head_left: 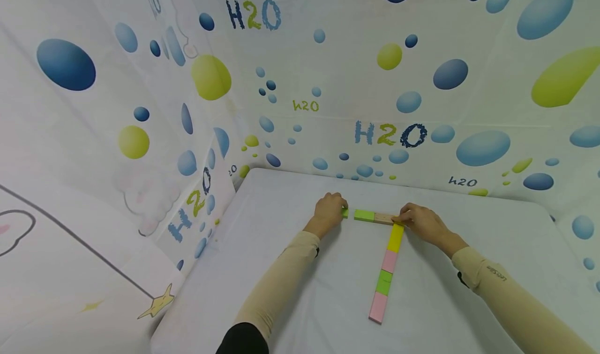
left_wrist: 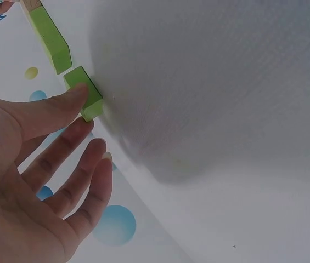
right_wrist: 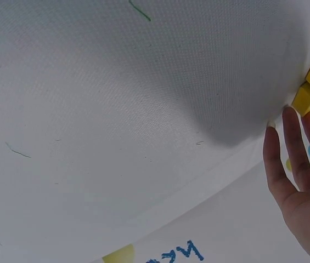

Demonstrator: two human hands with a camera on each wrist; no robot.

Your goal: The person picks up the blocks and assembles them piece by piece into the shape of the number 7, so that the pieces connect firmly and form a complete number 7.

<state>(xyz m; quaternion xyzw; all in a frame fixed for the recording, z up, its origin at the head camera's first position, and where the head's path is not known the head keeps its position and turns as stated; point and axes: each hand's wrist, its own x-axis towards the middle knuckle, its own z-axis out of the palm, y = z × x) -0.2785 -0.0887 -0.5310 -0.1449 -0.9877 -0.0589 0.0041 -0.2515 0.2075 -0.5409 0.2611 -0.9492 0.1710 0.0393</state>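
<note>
My left hand [head_left: 329,212] pinches a small green block [left_wrist: 93,105] between thumb and fingertip, its other fingers loosely bent. A narrow gap parts that block from another green block [head_left: 364,215], which lies against a plain wooden block [head_left: 383,218]. At the corner of the row, my right hand [head_left: 424,224] has its fingertips on a yellow piece [right_wrist: 304,99], apparently pinching it; the thumb side is partly cut off in the right wrist view. From this corner a yellow block [head_left: 396,238], a pink block [head_left: 389,261], a green block [head_left: 384,282] and another pink block [head_left: 378,307] run toward me.
A white cloth covers the table [head_left: 281,208]. Behind and to the left hang white curtains [head_left: 300,135] printed with blue and green dots and lettering. The table's far edge [head_left: 323,177] lies just past the hands.
</note>
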